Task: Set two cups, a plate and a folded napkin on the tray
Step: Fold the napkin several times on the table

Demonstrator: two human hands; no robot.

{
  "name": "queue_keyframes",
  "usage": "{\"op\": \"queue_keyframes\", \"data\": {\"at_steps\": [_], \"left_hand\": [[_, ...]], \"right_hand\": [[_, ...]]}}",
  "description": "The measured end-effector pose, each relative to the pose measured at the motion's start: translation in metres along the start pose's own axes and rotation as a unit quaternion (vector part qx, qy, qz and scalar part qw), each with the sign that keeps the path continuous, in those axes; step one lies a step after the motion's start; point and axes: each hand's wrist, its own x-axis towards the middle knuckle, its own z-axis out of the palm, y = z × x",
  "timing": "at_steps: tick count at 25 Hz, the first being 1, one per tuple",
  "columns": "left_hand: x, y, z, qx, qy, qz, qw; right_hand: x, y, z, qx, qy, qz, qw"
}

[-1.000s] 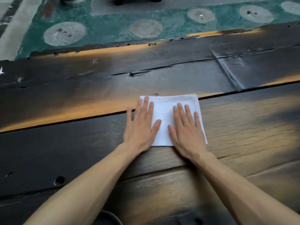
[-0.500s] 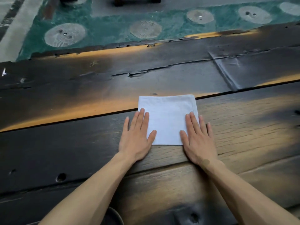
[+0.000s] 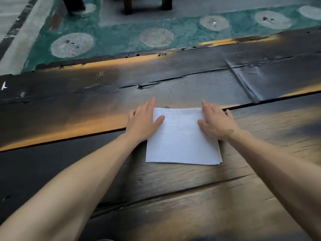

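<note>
The table is dark, weathered wood, rough-grained and cracked, with a dull sheen. The napkin looks like matt white paper, smooth, its layered edges showing.

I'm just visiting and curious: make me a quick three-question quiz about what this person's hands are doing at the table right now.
1. True or false: the napkin is crumpled into a ball.
2. Where do the left hand and right hand rest? A) on the napkin's near corners B) at its far corners, one on each side C) in the air above it
3. Fill in: the napkin lies on the dark wooden ____.

Key
1. False: it lies flat, folded into a square, with layered edges showing at its near right corner.
2. B
3. table
</note>
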Motion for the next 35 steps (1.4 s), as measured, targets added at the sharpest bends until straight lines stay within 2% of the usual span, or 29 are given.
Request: {"op": "queue_keyframes", "data": {"at_steps": [2, 6, 10, 16, 23, 25, 27, 29, 31, 33, 35], "left_hand": [[0.026, 0.004, -0.011, 0.038, -0.045, 0.019, 0.998], [0.059, 0.01, -0.028, -0.005, -0.151, -0.006, 0.988], [0.069, 0.015, -0.035, 0.026, -0.196, -0.006, 0.98], [0.041, 0.008, -0.036, 0.036, -0.128, 0.055, 0.99], [-0.02, 0.004, -0.043, 0.036, 0.021, 0.127, 0.991], [-0.041, 0.006, -0.041, 0.041, 0.051, 0.149, 0.987], [-0.063, 0.007, -0.039, 0.053, 0.058, 0.174, 0.982], [-0.083, 0.006, -0.034, 0.065, 0.045, 0.18, 0.98], [-0.099, 0.003, -0.027, 0.072, 0.018, 0.175, 0.982], [-0.111, 0.002, -0.02, 0.074, 0.01, 0.174, 0.982], [-0.117, 0.001, -0.014, 0.071, 0.013, 0.18, 0.981]], "right_hand": [[0.014, 0.003, -0.013, -0.029, -0.008, -0.019, 0.999], [0.034, -0.002, -0.035, -0.054, -0.044, -0.034, 0.997], [0.042, -0.012, -0.035, -0.092, -0.047, -0.025, 0.994], [0.022, -0.012, -0.033, -0.08, -0.002, -0.039, 0.996], [-0.035, -0.01, -0.034, -0.098, 0.115, -0.104, 0.983], [-0.054, -0.009, -0.029, -0.098, 0.128, -0.127, 0.979], [-0.071, -0.007, -0.024, -0.074, 0.128, -0.145, 0.978], [-0.086, -0.003, -0.016, -0.055, 0.096, -0.142, 0.984], [-0.102, 0.001, -0.004, -0.088, 0.071, -0.157, 0.981], [-0.115, 0.007, 0.008, -0.129, 0.09, -0.201, 0.967], [-0.121, 0.011, 0.016, -0.131, 0.14, -0.233, 0.953]]}}
